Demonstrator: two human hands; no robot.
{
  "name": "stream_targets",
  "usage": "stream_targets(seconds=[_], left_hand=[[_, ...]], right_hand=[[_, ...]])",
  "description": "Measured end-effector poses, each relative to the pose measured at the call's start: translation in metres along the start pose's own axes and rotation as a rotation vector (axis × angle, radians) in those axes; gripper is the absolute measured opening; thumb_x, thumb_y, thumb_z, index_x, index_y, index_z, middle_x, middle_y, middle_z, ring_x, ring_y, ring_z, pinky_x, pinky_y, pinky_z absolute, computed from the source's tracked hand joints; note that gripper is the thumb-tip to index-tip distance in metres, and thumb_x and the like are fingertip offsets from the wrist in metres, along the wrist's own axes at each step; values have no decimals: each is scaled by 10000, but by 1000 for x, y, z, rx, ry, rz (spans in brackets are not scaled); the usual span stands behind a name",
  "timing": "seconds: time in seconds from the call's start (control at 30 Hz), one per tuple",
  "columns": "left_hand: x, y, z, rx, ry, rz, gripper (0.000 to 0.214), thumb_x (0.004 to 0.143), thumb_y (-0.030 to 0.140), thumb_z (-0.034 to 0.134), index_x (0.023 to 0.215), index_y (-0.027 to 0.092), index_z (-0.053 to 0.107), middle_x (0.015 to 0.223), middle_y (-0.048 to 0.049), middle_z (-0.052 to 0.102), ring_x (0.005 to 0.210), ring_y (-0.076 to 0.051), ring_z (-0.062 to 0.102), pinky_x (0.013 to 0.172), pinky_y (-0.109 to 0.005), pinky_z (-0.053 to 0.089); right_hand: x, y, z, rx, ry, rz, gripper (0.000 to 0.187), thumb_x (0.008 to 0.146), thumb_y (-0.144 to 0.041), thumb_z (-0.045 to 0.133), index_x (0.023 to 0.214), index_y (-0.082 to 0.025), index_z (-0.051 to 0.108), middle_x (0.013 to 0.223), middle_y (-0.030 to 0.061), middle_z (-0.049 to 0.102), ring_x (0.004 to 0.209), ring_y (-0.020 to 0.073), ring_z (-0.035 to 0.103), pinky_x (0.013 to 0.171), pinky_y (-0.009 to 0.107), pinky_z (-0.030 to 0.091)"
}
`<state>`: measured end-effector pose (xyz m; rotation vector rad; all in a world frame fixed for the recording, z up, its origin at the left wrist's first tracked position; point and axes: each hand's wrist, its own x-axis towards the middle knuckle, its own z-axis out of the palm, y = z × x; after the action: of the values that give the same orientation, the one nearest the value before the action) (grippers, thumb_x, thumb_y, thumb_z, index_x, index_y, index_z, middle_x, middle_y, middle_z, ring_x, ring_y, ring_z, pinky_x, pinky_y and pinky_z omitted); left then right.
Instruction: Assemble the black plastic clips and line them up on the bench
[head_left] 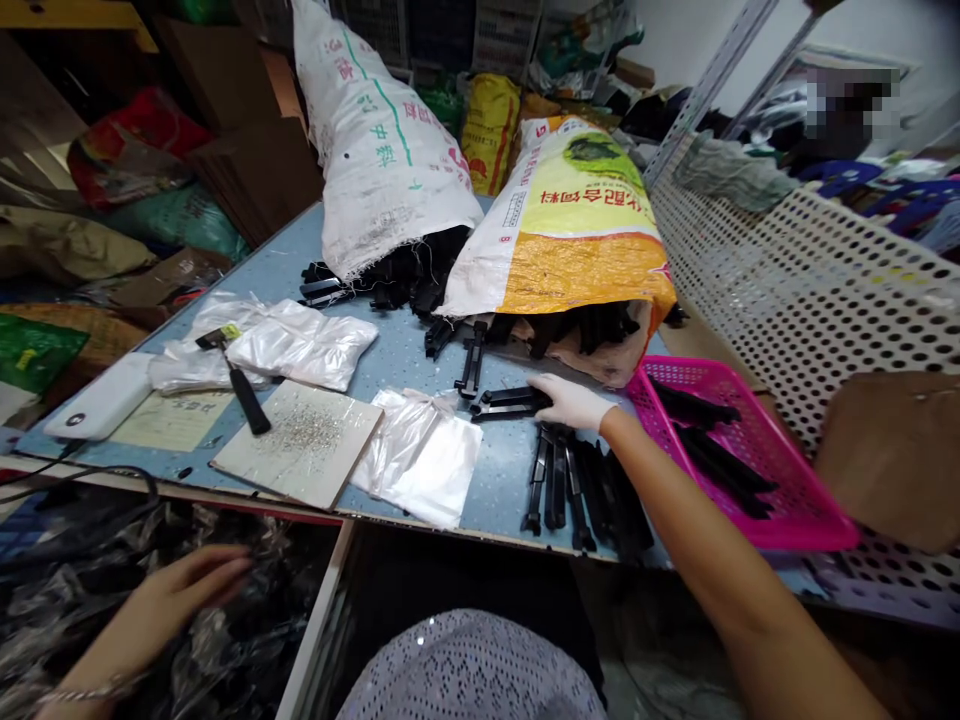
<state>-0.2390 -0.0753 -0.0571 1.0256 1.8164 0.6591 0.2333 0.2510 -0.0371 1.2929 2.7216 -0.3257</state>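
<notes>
My right hand [571,400], in a white glove, reaches across the blue table [420,360] and closes on a black plastic part [506,402] lying in front of a yellow sack. Just below it a row of several black plastic parts [581,485] lies side by side near the table's front edge. My left hand [187,590], bare, hangs low at the left with fingers stretched out, above a bin of bagged black items [142,590], holding nothing.
A white sack [375,140] and a yellow sack [577,230] spill black parts onto the table. A pink basket [787,500] with black parts stands at right, by a perforated white panel [810,280]. Clear plastic bags [420,455], a board [300,440] and a hammer [240,375] lie at left.
</notes>
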Motion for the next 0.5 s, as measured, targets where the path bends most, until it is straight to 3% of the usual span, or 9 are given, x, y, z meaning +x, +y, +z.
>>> stream_targets(seconds=[0.03, 0.1, 0.17, 0.2, 0.27, 0.33, 0.4, 0.5], left_hand=[[9, 15, 22, -86, -22, 37, 500, 722, 730, 640, 960, 291, 667, 935, 23, 750, 846, -256, 724, 791, -442, 622], [30, 56, 81, -110, -91, 222, 360, 853, 521, 624, 1085, 247, 642, 1041, -33, 737, 907, -226, 717, 857, -390, 593], [51, 97, 142, 81, 34, 432, 220, 894, 387, 567, 989, 204, 642, 913, -59, 717, 808, -209, 695, 761, -359, 582], [60, 112, 167, 131, 77, 460, 174, 858, 349, 614, 931, 194, 644, 907, -74, 698, 841, -229, 674, 773, -374, 560], [74, 129, 199, 188, 115, 488, 107, 838, 289, 626, 843, 185, 650, 925, -102, 674, 934, -269, 636, 804, -395, 522], [84, 130, 207, 201, 99, 493, 121, 858, 250, 588, 784, 188, 662, 890, -96, 668, 923, -267, 626, 808, -392, 499], [92, 122, 198, 196, 62, 501, 178, 883, 244, 549, 776, 199, 684, 834, -66, 676, 846, -235, 640, 784, -362, 495], [99, 112, 182, 157, 25, 511, 189, 888, 295, 561, 800, 210, 706, 818, -35, 701, 790, -198, 662, 739, -310, 507]], right_hand=[[-1, -1, 1, -4, -1, 9, 608, 799, -276, 698, 1361, -124, 523, 1299, 150, 584, 1146, 254, 578, 942, 286, 428], [-2, -6, 0, -14, 4, 30, 533, 773, -276, 713, 1273, -136, 594, 1196, 144, 636, 1094, 275, 600, 912, 307, 438], [-6, -12, -5, -17, 20, 52, 421, 776, -297, 700, 1165, -144, 652, 1095, 136, 668, 1045, 289, 616, 888, 326, 443], [-11, -15, -8, -26, 32, 64, 397, 786, -322, 688, 1139, -143, 660, 1073, 137, 673, 1032, 296, 618, 881, 336, 446], [-28, -24, -17, 13, 92, 107, 417, 810, -386, 661, 1147, -141, 653, 1081, 139, 673, 1028, 305, 618, 877, 354, 450], [-53, -37, -22, 250, 178, 184, 460, 815, -437, 653, 1175, -150, 640, 1069, 115, 680, 973, 280, 633, 842, 348, 469], [-81, -60, -19, 727, 195, 264, 443, 821, -459, 649, 1144, -157, 644, 961, 78, 692, 797, 216, 641, 709, 310, 493], [-115, -105, 1, 1476, 16, 297, 383, 858, -509, 603, 922, -134, 648, 745, 58, 659, 518, 120, 525, 438, 217, 378]])
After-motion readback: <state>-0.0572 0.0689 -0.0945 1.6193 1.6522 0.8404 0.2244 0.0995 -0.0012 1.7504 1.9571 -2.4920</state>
